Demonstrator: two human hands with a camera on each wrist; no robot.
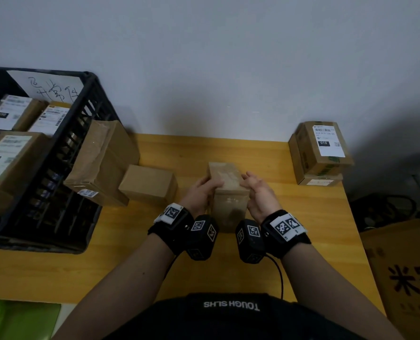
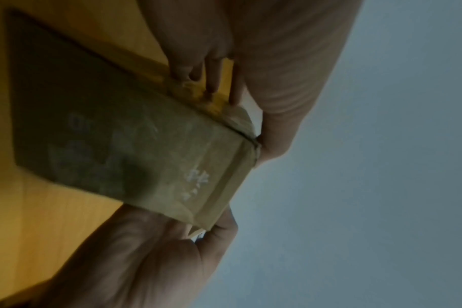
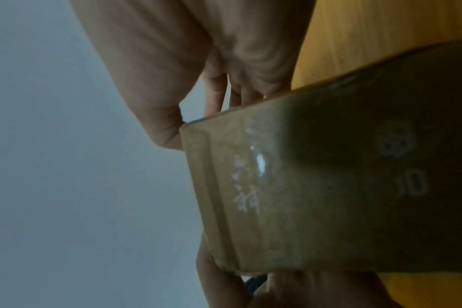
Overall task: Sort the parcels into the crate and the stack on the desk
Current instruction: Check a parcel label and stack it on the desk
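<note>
— Both hands, left hand (image 1: 202, 192) and right hand (image 1: 258, 192), clasped the taped parcel (image 1: 228, 190) by its sides, above the desk (image 1: 290, 241).
— Stiff cardboard, probably light (glossy tape looked slippery), so side grips suited it

Top stacked parcel's label (image 1: 327, 141) reads "010" — shirt (image 1: 231, 307), "TOUGH SLHS".

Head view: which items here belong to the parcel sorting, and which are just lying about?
Job:
- parcel, held by left hand and right hand
- black crate
- stack
- two loose parcels beside the crate

Lying about:
- yellow carton beside the desk
- green object
</note>
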